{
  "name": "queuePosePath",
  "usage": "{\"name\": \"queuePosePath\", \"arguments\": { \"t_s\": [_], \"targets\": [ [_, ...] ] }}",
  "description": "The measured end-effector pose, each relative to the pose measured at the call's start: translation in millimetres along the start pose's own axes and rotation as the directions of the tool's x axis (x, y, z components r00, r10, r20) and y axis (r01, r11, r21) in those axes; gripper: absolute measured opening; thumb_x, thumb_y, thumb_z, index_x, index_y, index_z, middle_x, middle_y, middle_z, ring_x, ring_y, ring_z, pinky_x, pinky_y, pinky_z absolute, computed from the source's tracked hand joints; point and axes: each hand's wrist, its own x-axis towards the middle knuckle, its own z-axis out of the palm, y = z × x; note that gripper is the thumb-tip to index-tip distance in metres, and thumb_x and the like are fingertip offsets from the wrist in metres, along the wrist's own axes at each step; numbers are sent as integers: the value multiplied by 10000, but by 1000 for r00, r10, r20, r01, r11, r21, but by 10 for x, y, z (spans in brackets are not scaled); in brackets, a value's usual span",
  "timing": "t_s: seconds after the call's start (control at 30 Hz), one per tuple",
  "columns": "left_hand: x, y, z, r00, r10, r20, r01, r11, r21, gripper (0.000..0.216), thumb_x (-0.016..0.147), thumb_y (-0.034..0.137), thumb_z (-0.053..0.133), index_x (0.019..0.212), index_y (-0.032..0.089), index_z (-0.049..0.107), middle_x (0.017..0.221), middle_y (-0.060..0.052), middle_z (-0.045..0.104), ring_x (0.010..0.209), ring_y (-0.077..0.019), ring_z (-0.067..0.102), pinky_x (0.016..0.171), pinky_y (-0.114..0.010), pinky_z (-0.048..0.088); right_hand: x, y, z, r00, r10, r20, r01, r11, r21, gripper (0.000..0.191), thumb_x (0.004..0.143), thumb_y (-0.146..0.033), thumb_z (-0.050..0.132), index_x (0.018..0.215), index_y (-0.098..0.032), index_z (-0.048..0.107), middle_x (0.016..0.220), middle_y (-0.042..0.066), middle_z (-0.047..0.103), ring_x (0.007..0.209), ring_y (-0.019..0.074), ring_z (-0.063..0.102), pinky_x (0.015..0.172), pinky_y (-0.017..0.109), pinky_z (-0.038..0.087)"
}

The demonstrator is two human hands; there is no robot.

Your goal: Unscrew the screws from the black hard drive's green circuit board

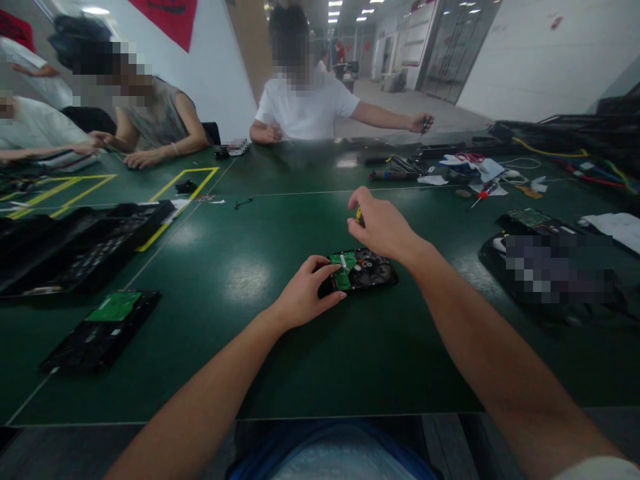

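I see the left hand resting on the green desk. Its grip is closed on the near left end of the hard drive. The hard drive lies flat in the middle of the desk, with a small green board on top. The right hand hangs just above the far side of the hard drive. Its grip is pinched tight on a little screwdriver with a yellow handle. A second drive lies well off to the left. A person in a white shirt sits across the desk.
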Motion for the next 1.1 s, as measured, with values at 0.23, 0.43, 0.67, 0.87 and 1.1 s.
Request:
{"name": "queuePosePath", "arguments": {
  "t_s": [0.23,0.43,0.67,0.87,1.1],
  "targets": [
    [5,-3,1,1000,1,1,-1,1000,3,572,949,454,748,1454,232,600,1407,-129,507,1289,-303,581,1127,-491,543,-6,-6,29,1000,-9,-5,9,1000,26,325,923,-269,530,1239,-199,515,987,105,732,787,256,634,689,355,360],
    [4,22,-14,1000,-15,12,15,1000,6,574,949,464,746,1454,234,598,1414,-132,506,1295,-314,580,1126,-511,546,0,36,90,999,-8,-35,12,994,107,394,945,-317,543,1316,-200,481,992,104,730,817,270,658,756,377,432],
    [3,10,-18,1000,-14,15,14,1000,6,589,939,467,750,1469,267,587,1416,-119,509,1288,-318,595,1119,-529,553,4,57,157,998,-33,-46,39,987,158,402,983,-411,562,1332,-223,501,1022,99,732,872,286,673,821,409,480],
    [3,25,-30,1000,4,6,-4,1000,-2,587,939,451,755,1467,260,587,1397,-117,517,1269,-307,602,1122,-513,550,24,77,186,986,-134,-96,155,952,263,505,982,-267,496,1473,-152,470,1263,173,703,1055,293,665,977,455,498],
    [5,11,-20,1000,-8,17,7,1000,6,591,940,462,755,1465,247,589,1420,-128,504,1288,-316,590,1125,-524,547,46,96,221,982,-149,-120,178,942,284,498,964,-233,529,1459,-180,512,1245,138,711,1077,274,662,1023,453,498]
  ]
}}
